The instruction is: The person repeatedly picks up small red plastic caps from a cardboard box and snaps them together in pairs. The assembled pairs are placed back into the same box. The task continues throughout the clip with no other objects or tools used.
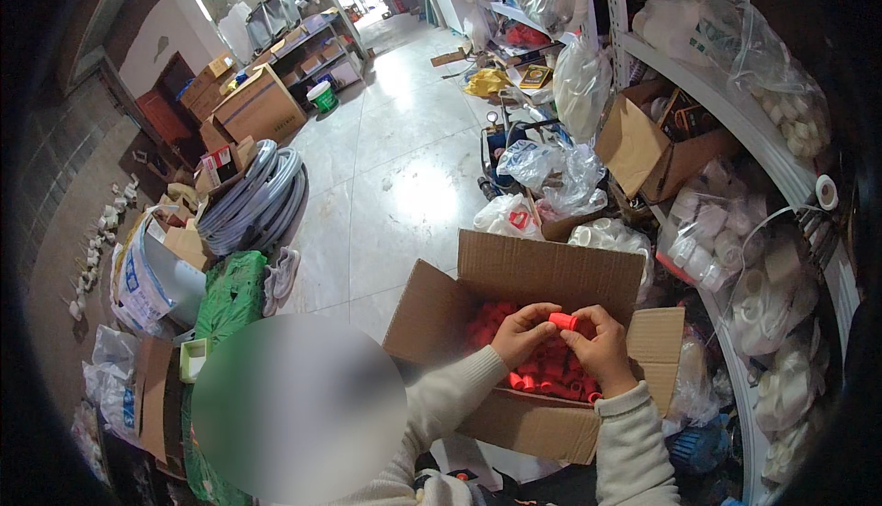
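Between the fingertips of my left hand [522, 335] and my right hand [602, 352] is a short red plastic pipe fitting [563, 320], roughly a cylinder. Both hands are closed in a pinch, one at each end of it, and they hold it above an open cardboard box [528, 419]. Many similar red fittings [533, 383] lie loose inside that box, partly covered by my hands. The box's flaps are spread outward.
Shelving [726, 111] with bagged white fittings [772, 304] curves along the right. A second open carton [634, 152] sits there. Left are coiled grey hose [262, 198], a green wrapped bundle [230, 290] and pale shoes [282, 276]. A blurred patch hides the lower left.
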A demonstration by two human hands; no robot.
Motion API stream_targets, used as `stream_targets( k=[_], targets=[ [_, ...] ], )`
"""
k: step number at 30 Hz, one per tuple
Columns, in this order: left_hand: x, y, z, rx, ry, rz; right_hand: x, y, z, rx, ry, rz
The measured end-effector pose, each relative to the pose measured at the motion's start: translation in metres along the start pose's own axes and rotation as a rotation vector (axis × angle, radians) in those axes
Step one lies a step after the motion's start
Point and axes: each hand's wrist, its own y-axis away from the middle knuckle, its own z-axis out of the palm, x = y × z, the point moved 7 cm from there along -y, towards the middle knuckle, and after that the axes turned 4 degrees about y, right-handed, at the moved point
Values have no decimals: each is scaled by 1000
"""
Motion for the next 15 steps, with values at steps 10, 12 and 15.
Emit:
stream_targets(
  k=[10,12,15],
  targets=[
    [1,1,-5,31,-64,-18,-2,0,1,-7,42,103],
    [0,2,-5,39,-80,-41,11,1,1,-13,78,142],
    [-1,2,-3,56,-17,-77,-9,2,-3,-35,21,136]
  ],
)
